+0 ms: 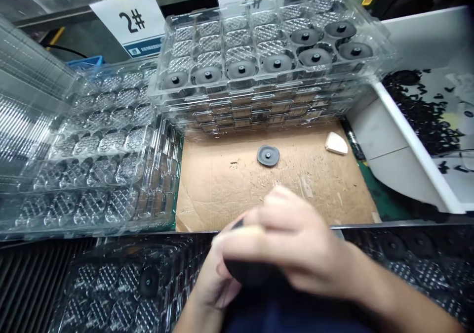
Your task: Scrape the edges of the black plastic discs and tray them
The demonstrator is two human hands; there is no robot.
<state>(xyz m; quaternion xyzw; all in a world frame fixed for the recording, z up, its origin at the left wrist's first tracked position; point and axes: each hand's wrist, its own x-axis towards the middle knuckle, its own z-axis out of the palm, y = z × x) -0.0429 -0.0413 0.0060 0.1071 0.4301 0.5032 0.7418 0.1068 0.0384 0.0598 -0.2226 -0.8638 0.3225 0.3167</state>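
A black rubber disc [246, 272] is between my two hands, low in the view and partly covered by the fingers. My left hand [213, 273] grips it from the left side. Over its top edge bends my right hand [292, 234], blurred, with its fingers closed on the disc. Just beyond the hands, one dark grey disc [273, 160] with a small raised centre lies on a cardboard sheet [215, 189].
Behind the cardboard, a stack of clear plastic trays [255, 98] carries several grey discs. More clear trays [92, 175] stand left. A white bin [414, 170] of small black parts is right. A white wedge-shaped piece [336, 144] lies near it. Trays with dark discs [149, 281] sit lower down.
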